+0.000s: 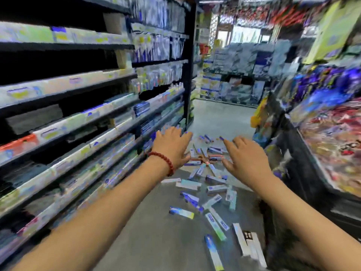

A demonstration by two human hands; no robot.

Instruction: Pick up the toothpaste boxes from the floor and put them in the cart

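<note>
Where the aisle narrows between the dark shelves (93, 122) on the left and a slanted display of bright packets (332, 149) on the right, the toothpaste boxes (212, 189) lie scattered over the grey floor (156, 231), a loose trail running from near the bottom edge of the view to a denser heap further up the aisle. No cart can be made out in this blurred view. Both arms reach forward over the heap, palms down. The left hand (172, 146), with a red bead bracelet (163, 160) at its wrist, has its fingers spread and straight, holding nothing. The right hand (247, 157) is likewise spread flat and holds nothing, its fingertips above the far boxes. The boxes are long, thin cartons, mostly white, blue and teal, lying flat at all angles.
</note>
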